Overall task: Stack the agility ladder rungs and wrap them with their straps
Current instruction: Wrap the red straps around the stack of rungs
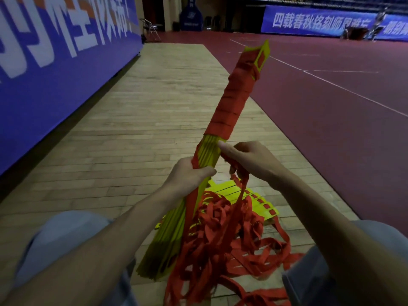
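Observation:
A stack of yellow ladder rungs (pixel 208 151) points up and away from me, its far half bound in tight turns of red strap (pixel 231 102). My left hand (pixel 187 173) grips the stack around its middle. My right hand (pixel 251 159) holds a bunch of red strap beside the stack, with the thumb resting on the yellow edge. Loose red straps (pixel 223 230) hang from both hands into a tangled pile on the floor between my knees. The near end of the stack fans out at the lower left (pixel 163 246).
More yellow rungs (pixel 249 195) lie flat on the wooden floor (pixel 136 120) under the tangle. A blue banner wall (pixel 55 62) runs along the left. Dark red court flooring (pixel 331 89) lies to the right. My knees (pixel 59 239) frame the pile.

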A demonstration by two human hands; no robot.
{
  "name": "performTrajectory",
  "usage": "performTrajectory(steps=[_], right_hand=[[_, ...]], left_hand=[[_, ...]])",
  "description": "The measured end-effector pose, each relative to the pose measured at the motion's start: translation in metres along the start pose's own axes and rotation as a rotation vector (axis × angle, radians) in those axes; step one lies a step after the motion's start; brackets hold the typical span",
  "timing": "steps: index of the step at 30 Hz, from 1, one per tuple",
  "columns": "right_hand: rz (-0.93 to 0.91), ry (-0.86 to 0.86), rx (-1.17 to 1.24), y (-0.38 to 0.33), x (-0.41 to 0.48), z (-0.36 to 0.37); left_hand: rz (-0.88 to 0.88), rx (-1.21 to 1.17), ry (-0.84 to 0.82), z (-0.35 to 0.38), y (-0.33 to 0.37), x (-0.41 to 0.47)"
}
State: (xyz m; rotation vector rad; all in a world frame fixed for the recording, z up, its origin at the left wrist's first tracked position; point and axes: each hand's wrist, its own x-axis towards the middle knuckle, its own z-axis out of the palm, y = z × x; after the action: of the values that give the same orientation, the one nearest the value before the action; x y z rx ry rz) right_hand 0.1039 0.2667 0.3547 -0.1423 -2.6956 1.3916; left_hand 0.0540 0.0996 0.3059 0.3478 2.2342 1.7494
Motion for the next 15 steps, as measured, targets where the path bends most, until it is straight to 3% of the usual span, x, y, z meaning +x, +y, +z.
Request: performTrajectory(steps=[4, 11, 15], right_hand=[[0.018, -0.04, 0.125, -0.001, 0.001, 0.008], [0.164, 0.188, 0.354, 0.0, -0.004, 0.018], [0.235, 0.322, 0.489, -0.001, -0.003, 0.015]], left_hand=[[0.077, 0.224, 0.067, 0.002, -0.006, -0.001], [0.256, 0.617, -0.063, 0.015, -0.006, -0.019], [0.316, 0.475, -0.148, 0.021, -0.001, -0.03]])
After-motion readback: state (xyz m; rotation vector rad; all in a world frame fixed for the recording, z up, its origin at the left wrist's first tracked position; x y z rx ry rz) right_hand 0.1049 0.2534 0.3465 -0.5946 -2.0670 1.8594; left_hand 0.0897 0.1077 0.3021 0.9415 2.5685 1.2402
